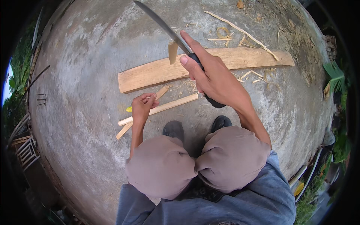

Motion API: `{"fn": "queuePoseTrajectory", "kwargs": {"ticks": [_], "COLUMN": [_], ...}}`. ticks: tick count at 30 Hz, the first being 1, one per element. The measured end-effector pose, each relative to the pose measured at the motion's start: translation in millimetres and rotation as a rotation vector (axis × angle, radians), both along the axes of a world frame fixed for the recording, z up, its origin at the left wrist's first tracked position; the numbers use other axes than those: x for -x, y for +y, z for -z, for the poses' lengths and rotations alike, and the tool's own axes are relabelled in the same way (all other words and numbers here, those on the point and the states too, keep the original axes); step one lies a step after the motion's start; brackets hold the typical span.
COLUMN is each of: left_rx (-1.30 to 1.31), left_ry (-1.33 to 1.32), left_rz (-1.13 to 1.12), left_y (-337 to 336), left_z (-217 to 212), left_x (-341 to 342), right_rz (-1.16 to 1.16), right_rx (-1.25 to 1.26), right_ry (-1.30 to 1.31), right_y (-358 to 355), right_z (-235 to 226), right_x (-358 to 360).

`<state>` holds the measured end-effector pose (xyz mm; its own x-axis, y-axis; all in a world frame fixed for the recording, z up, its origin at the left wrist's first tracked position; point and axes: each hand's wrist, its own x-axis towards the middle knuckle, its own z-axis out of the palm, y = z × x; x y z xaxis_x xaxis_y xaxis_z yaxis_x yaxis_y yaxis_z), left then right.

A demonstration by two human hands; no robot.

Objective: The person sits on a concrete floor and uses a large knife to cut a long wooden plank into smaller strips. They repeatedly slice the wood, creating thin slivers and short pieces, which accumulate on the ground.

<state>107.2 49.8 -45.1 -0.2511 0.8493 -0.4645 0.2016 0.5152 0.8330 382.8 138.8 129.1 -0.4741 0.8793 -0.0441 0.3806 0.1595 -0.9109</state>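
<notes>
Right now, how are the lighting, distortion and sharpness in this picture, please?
In the head view: diffuse light, with soft shadow between the dark shoes; very bright sky at the far left; strong fisheye distortion, perhaps exaggerating the bend of the long brown wooden plank; fairly sharp curved grey metal blade above the right hand.

Concrete [78, 112] lies open well left of the left hand [142, 107], while plank [150, 75] and knife [169, 31] obstruct the way ahead.
</notes>
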Motion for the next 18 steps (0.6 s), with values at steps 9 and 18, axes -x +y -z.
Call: {"fn": "queuePoseTrajectory", "kwargs": {"ticks": [9, 18], "left_rx": [-0.551, -0.732], "left_ry": [0.064, 0.145], "left_rz": [-0.214, -0.187], "left_y": [47, 62], "left_z": [-56, -74], "left_x": [-31, -57], "right_rz": [0.105, 0.065], "right_rx": [-0.061, -0.117], "right_ry": [0.099, -0.052], "right_y": [13, 22], "right_z": [42, 98], "right_x": [11, 30]}}
